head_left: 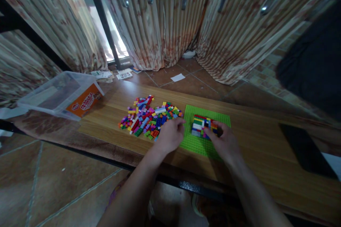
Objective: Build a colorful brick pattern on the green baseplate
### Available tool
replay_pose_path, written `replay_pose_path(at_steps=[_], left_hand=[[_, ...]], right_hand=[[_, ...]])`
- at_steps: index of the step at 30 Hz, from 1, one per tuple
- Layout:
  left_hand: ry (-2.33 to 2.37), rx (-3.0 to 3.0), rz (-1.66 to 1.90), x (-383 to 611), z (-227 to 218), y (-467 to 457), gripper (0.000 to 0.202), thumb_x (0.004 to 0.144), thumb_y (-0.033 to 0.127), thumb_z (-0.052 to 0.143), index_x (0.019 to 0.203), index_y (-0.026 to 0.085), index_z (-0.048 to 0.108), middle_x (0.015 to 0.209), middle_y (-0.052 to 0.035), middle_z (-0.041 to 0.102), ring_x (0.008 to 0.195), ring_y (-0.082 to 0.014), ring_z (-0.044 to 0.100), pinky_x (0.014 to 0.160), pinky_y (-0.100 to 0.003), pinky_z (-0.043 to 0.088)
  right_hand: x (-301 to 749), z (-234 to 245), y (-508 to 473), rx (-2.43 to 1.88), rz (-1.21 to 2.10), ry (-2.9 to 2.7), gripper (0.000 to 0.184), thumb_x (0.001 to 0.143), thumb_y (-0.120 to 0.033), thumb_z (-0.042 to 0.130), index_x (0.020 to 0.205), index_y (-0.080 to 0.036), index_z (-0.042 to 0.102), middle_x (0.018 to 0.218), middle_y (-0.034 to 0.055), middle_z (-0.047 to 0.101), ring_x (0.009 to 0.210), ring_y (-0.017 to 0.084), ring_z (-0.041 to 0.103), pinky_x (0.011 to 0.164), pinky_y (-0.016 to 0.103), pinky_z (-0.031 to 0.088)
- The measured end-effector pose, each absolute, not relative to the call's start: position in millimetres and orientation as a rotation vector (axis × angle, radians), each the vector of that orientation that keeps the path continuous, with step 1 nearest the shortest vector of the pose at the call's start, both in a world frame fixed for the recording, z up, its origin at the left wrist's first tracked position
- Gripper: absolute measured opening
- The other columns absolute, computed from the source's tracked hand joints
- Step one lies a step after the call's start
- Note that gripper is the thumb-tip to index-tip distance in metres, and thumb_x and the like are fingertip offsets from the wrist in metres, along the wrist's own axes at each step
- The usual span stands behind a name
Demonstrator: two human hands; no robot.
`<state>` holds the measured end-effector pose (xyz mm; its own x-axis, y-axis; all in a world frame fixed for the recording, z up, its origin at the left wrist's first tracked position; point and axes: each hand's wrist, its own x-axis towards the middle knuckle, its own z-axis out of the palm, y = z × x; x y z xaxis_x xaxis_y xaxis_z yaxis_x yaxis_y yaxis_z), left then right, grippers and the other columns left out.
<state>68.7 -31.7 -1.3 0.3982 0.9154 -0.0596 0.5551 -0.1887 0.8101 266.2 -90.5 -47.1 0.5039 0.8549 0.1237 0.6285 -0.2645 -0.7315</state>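
Note:
A green studded baseplate (198,147) lies on the wooden table. On it sits a low block of building bricks (198,126) in rows of several colours. My right hand (225,142) is at the block's right end, thumb and index finger bent against it and partly covering it. Left of the block, my left hand (170,134) hovers over the baseplate's left edge with its fingers curled together. Whatever may be between those fingertips I cannot make out. A loose pile of multicoloured building bricks (145,122) spreads out beside my left hand.
A clear plastic bin (57,104) with an orange label stands at the table's left end. Toward the right lies a flat black object (306,149). Striped curtains (170,25) hang behind, and a paper slip (178,77) rests on the tiled floor.

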Motion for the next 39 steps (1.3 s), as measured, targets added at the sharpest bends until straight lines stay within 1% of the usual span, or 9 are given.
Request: replay_pose_path(at_steps=[4, 11, 14, 17, 19, 22, 25, 31, 39], left_hand=[[1.332, 1.974, 0.586, 49.1, -1.1, -17.9, 0.026, 0.083, 0.015, 0.049, 0.09, 0.018, 0.074, 0.089, -0.0044, 0.074, 0.083, -0.0183, 0.066, 0.078, -0.027, 0.049], [1.346, 2.023, 0.701, 27.9, -2.1, -2.6, 0.025, 0.079, 0.011, 0.052, 0.086, 0.018, 0.074, 0.084, -0.0035, 0.073, 0.078, -0.018, 0.065, 0.076, -0.027, 0.048], [1.384, 1.9, 0.823, 10.5, 2.7, 6.9, 0.021, 0.079, 0.016, 0.054, 0.086, 0.016, 0.074, 0.077, -0.0022, 0.071, 0.07, -0.0158, 0.061, 0.07, -0.026, 0.047], [1.432, 1.75, 0.939, -4.8, 4.8, 12.9, 0.019, 0.079, 0.022, 0.057, 0.085, 0.014, 0.073, 0.072, -0.001, 0.068, 0.066, -0.0138, 0.057, 0.063, -0.023, 0.044], [1.43, 1.689, 0.988, -10.8, 3.8, 14.7, 0.019, 0.078, 0.026, 0.058, 0.082, 0.014, 0.072, 0.072, -0.0009, 0.067, 0.066, -0.0131, 0.056, 0.062, -0.023, 0.043], [1.421, 1.652, 1.02, -14.2, 1.0, 15.5, 0.021, 0.078, 0.029, 0.058, 0.084, 0.013, 0.071, 0.074, -0.0011, 0.067, 0.067, -0.0129, 0.055, 0.062, -0.022, 0.042], [1.423, 1.664, 1.012, -14.2, 0.1, 15.2, 0.022, 0.078, 0.029, 0.058, 0.085, 0.013, 0.072, 0.074, -0.0013, 0.067, 0.067, -0.0125, 0.055, 0.062, -0.022, 0.042], [1.409, 1.668, 1.011, -12.4, 7.2, 10.9, 0.019, 0.077, 0.026, 0.059, 0.081, 0.013, 0.072, 0.07, -0.0004, 0.065, 0.065, -0.0118, 0.054, 0.061, -0.021, 0.042], [1.398, 1.731, 0.991, -11.1, 4.0, 12.0, 0.019, 0.078, 0.024, 0.058, 0.082, 0.014, 0.073, 0.07, 0.0, 0.067, 0.066, -0.0128, 0.057, 0.061, -0.022, 0.043]], right_hand=[[266.0, -42.5, -89.5, -2.034, 0.421, -1.164, 0.055, 0.075, -0.055, 0.062, 0.114, -0.017, 0.064, 0.106, 0.0124, 0.066, 0.093, 0.026, 0.063, 0.085, 0.044, 0.049], [264.3, -39.2, -89.5, -2.071, 0.421, -1.195, 0.055, 0.077, -0.055, 0.06, 0.114, -0.014, 0.064, 0.108, 0.0144, 0.064, 0.093, 0.026, 0.062, 0.086, 0.044, 0.049], [258.9, -30.2, -93.1, -2.079, 0.238, -1.254, 0.05, 0.081, -0.05, 0.057, 0.115, -0.015, 0.064, 0.111, 0.0154, 0.062, 0.101, 0.029, 0.059, 0.091, 0.047, 0.046], [242.3, -16.7, -99.6, -1.876, -0.02, -1.391, 0.033, 0.088, -0.042, 0.054, 0.111, -0.02, 0.065, 0.119, 0.0131, 0.059, 0.114, 0.028, 0.054, 0.1, 0.046, 0.042], [223.9, -10.8, -105.0, -1.677, 0.049, -1.524, 0.022, 0.092, -0.036, 0.052, 0.103, -0.024, 0.067, 0.11, 0.0083, 0.063, 0.105, 0.023, 0.058, 0.095, 0.04, 0.045], [189.4, -12.2, -112.9, -1.464, 0.211, -1.799, 0.015, 0.093, -0.029, 0.054, 0.092, -0.025, 0.068, 0.095, 0.0042, 0.066, 0.093, 0.02, 0.061, 0.087, 0.036, 0.048], [156.7, -21.4, -116.7, -1.346, 0.269, -1.981, 0.015, 0.093, -0.025, 0.054, 0.095, -0.024, 0.069, 0.095, 0.0048, 0.067, 0.089, 0.02, 0.06, 0.083, 0.036, 0.047], [127.7, -34.6, -109.6, -1.381, 0.197, -2.095, 0.016, 0.093, -0.024, 0.055, 0.098, -0.022, 0.069, 0.092, 0.0072, 0.065, 0.088, 0.023, 0.056, 0.077, 0.038, 0.045], [121.4, -40.6, -106.9, -1.478, 0.085, -2.142, 0.015, 0.093, -0.018, 0.053, 0.09, -0.02, 0.068, 0.086, 0.0068, 0.064, 0.082, 0.023, 0.054, 0.072, 0.038, 0.043]])
